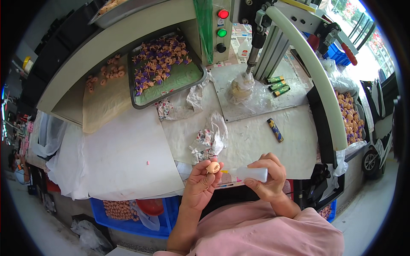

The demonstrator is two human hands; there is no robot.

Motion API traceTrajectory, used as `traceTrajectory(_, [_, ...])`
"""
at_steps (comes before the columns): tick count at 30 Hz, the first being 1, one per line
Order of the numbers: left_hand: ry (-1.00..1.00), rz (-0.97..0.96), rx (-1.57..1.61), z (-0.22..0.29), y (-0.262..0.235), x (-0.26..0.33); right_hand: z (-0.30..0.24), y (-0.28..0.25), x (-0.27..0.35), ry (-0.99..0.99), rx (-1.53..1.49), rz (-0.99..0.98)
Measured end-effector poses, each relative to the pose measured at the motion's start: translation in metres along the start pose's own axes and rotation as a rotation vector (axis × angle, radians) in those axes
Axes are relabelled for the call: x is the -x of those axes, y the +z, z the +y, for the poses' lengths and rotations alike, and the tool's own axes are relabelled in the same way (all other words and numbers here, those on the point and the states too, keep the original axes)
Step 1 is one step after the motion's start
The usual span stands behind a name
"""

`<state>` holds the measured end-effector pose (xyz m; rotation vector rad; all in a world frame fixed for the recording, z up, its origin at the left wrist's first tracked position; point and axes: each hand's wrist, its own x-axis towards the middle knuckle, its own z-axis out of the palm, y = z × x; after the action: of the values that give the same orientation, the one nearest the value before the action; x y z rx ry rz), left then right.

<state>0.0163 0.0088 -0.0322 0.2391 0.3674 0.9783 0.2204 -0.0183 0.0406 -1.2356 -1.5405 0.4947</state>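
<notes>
My left hand [199, 185] is closed, pinching a small round peach-coloured plastic piece [213, 167], like a doll's head, with a hollow opening toward the right. The fingers of my right hand [271, 178] wrap round a white squeeze bottle [253, 173] lying on its side in the grip. Its thin nozzle, yellowish near the tip, points left at the peach piece; whether the two touch I cannot tell. Both hands are above the near edge of the worktable [124, 158]. Just beyond the left hand lies a crumpled patterned cloth [209, 138].
A dark tray [188, 81] holds many peach and purple parts at the back left, beside loose peach rings [113, 72]. An upright press [256, 42] stands over a metal plate [228, 111]. Batteries [275, 130] lie nearby. A blue crate [98, 209] sits below the table.
</notes>
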Motion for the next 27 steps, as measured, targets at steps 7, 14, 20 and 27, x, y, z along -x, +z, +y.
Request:
traceTrajectory(7, [-0.01, 0.028, 0.01, -0.0003, -0.0002, -0.0006, 0.0013, -0.0012, -0.002, 0.009, 0.022, -0.006])
traceTrajectory(14, [-0.014, 0.035, 0.031, -0.0007, 0.0007, -0.001, 0.0026, -0.0032, -0.0032, 0.02, 0.026, 0.014])
traceTrajectory(20, [-0.008, 0.021, 0.045, -0.001, 0.0001, -0.0017, 0.0034, -0.0033, -0.0036, 0.019, 0.037, 0.019])
traceTrajectory(27, [-0.014, 0.021, 0.082, 0.0044, 0.0042, 0.0048, -0.0004, 0.0001, -0.0047, 0.066, 0.055, 0.085])
